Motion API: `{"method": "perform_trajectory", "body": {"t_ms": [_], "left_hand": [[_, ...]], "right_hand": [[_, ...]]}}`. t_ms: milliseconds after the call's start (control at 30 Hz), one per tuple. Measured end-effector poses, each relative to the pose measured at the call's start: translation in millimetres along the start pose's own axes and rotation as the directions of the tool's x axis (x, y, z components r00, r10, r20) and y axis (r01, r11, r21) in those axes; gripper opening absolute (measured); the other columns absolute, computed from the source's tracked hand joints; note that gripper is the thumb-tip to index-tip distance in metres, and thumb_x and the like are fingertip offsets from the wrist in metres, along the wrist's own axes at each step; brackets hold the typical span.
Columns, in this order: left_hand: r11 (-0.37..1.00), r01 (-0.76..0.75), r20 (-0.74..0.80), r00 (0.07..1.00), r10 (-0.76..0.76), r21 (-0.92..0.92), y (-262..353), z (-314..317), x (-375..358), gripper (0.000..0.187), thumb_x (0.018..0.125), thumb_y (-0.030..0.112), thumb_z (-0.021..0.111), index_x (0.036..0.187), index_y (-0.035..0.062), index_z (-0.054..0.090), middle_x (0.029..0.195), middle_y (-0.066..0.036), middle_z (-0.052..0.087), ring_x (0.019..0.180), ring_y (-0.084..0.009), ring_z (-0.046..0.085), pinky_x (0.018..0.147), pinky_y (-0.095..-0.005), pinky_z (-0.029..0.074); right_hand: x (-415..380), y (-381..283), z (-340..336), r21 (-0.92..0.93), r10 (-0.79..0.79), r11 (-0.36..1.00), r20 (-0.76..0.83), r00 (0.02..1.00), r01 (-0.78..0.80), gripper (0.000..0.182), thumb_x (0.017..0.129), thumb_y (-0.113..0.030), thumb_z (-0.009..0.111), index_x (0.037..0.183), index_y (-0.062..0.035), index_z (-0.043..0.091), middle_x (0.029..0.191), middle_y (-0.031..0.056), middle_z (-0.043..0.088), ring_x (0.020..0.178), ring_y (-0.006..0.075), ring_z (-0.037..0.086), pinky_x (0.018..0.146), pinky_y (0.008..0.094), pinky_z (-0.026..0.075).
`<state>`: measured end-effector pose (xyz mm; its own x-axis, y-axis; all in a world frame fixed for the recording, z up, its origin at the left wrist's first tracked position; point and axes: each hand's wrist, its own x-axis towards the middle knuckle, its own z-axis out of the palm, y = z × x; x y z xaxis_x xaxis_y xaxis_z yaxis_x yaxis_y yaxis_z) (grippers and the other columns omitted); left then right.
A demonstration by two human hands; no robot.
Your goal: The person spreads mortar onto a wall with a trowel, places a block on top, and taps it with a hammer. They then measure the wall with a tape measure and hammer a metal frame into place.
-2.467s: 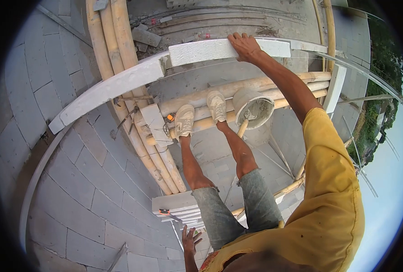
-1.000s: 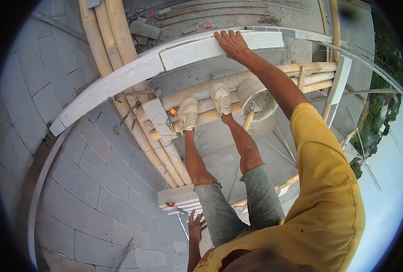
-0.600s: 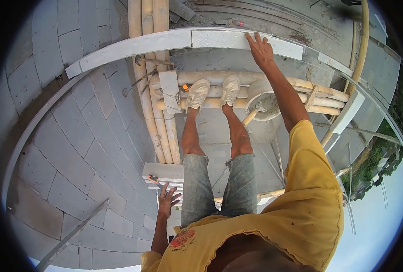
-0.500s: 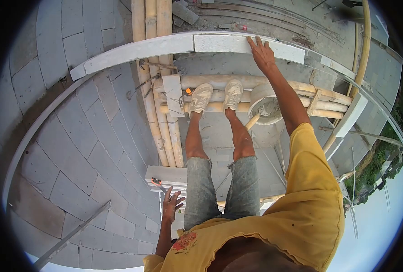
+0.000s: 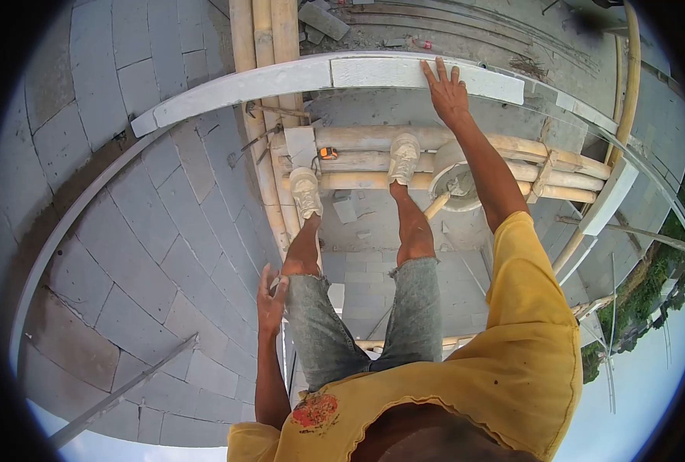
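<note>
The white block (image 5: 381, 73) lies in a row with the long white piece (image 5: 242, 88) at its one end, and between them there is only a thin dark joint. The right grip (image 5: 448, 98) rests on this block, past its middle toward the free end; its fingers are spread apart and laid on the surface, not clamped around it. The left grip (image 5: 270, 302) holds nothing, its fingers loosely apart, just beside the left knee (image 5: 302, 263). By its pale and rough look, I judge the block to be aerated concrete: stiff, rather light for its bulk, yet long enough to feel awkward in one hand. The face is probably dusty and a little slippery, and the corners may crumble if they are knocked. To lift it, I would take it from beneath with two hands, near both ends; for small pushing, a flat palm near the middle is kinder than fingertips on an edge. Its underside is hidden from this height, so how firmly it sits I cannot tell.
</note>
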<state>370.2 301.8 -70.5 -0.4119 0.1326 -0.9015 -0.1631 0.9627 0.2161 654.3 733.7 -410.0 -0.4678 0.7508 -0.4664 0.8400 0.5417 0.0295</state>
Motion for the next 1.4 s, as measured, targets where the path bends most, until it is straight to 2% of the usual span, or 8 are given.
{"method": "perform_trajectory", "body": {"t_ms": [200, 333, 500, 633, 800, 867, 1167, 1400], "left_hand": [[0.966, -0.229, 0.048, 0.973, 0.225, 0.122, 67, -12, 177, 0.068, 0.1, 0.033, 0.063, 0.155, 0.0072, 0.035, 0.145, -0.021, 0.053, 0.13, -0.0286, 0.054, 0.11, -0.0427, 0.04], [0.855, -0.363, 0.024, 0.924, 0.382, 0.37, 27, -41, 316, 0.051, 0.098, 0.021, 0.06, 0.146, 0.0072, 0.048, 0.138, -0.024, 0.059, 0.126, -0.0339, 0.059, 0.103, -0.0412, 0.048], [0.45, -0.352, 0.14, 0.888, 0.438, 0.821, 26, -51, 440, 0.048, 0.094, 0.012, 0.056, 0.141, 0.0125, 0.054, 0.134, -0.021, 0.061, 0.119, -0.0408, 0.061, 0.099, -0.0479, 0.05], [0.122, -0.486, 0.347, 0.757, 0.553, 0.865, 47, -24, 520, 0.053, 0.093, 0.01, 0.057, 0.145, 0.0176, 0.05, 0.135, -0.018, 0.059, 0.114, -0.0397, 0.063, 0.097, -0.0508, 0.05], [-0.306, -0.498, 0.584, 0.661, 0.471, 0.811, 48, 21, 645, 0.059, 0.089, 0.012, 0.062, 0.145, 0.0234, 0.049, 0.149, -0.011, 0.047, 0.126, -0.0363, 0.056, 0.094, -0.0573, 0.05], [-0.335, -0.458, 0.567, 0.686, 0.456, 0.824, 37, 33, 669, 0.059, 0.089, 0.018, 0.066, 0.145, 0.024, 0.048, 0.154, -0.007, 0.039, 0.129, -0.0343, 0.052, 0.093, -0.059, 0.05], [-0.371, -0.356, 0.512, 0.655, 0.555, 0.858, 54, 40, 666, 0.047, 0.094, 0.028, 0.067, 0.136, 0.0114, 0.052, 0.127, -0.014, 0.051, 0.112, -0.0353, 0.055, 0.092, -0.0514, 0.048], [-0.23, -0.659, 0.638, 0.484, 0.6, 0.716, 52, -4, 640, 0.043, 0.096, 0.028, 0.065, 0.132, 0.0067, 0.052, 0.12, -0.017, 0.053, 0.108, -0.0362, 0.056, 0.091, -0.0494, 0.048]], "right_hand": [[-3, -3, 0, -0.041, 0.006, 0.999, -0.047, 0.999, -0.008, 0.075, 0.094, -0.006, 0.054, 0.159, -0.0315, 0.025, 0.164, 0.0117, 0.027, 0.138, 0.0455, 0.041, 0.097, 0.0538, 0.053], [-3, -7, 14, -0.067, 0.001, 0.998, -0.163, 0.987, -0.012, 0.081, 0.089, 0.002, 0.055, 0.158, -0.0305, 0.029, 0.163, 0.0097, 0.03, 0.132, 0.0466, 0.047, 0.094, 0.053, 0.055], [-4, -9, 16, -0.06, -0.026, 0.998, -0.225, 0.974, 0.012, 0.086, 0.085, 0.007, 0.057, 0.158, -0.0302, 0.03, 0.163, 0.0059, 0.031, 0.129, 0.0469, 0.049, 0.094, 0.0507, 0.056], [-3, -9, 21, -0.063, -0.022, 0.998, -0.26, 0.965, 0.005, 0.087, 0.085, 0.009, 0.055, 0.158, -0.0308, 0.03, 0.162, 0.005, 0.033, 0.128, 0.0463, 0.05, 0.096, 0.0487, 0.055], [-4, -7, 37, -0.131, -0.005, 0.991, -0.303, 0.953, -0.036, 0.088, 0.085, 0.009, 0.056, 0.158, -0.0334, 0.03, 0.163, 0.0036, 0.031, 0.131, 0.0438, 0.049, 0.099, 0.0494, 0.054], [-4, -11, 39, -0.152, 0.029, 0.985, -0.3, 0.953, -0.078, 0.087, 0.086, 0.008, 0.056, 0.157, -0.0339, 0.03, 0.163, 0.0032, 0.031, 0.133, 0.0431, 0.048, 0.1, 0.0496, 0.053], [-12, -31, 38, -0.041, 0.178, 0.98, -0.262, 0.949, -0.195, 0.082, 0.091, 0.005, 0.055, 0.158, -0.0341, 0.028, 0.167, 0.005, 0.023, 0.141, 0.0417, 0.04, 0.112, 0.052, 0.042], [-12, -38, 42, 0.078, 0.232, 0.973, -0.321, 0.918, -0.219, 0.08, 0.089, 0.004, 0.057, 0.156, -0.0341, 0.034, 0.166, 0.0063, 0.023, 0.142, 0.0413, 0.037, 0.112, 0.0553, 0.039]]}}
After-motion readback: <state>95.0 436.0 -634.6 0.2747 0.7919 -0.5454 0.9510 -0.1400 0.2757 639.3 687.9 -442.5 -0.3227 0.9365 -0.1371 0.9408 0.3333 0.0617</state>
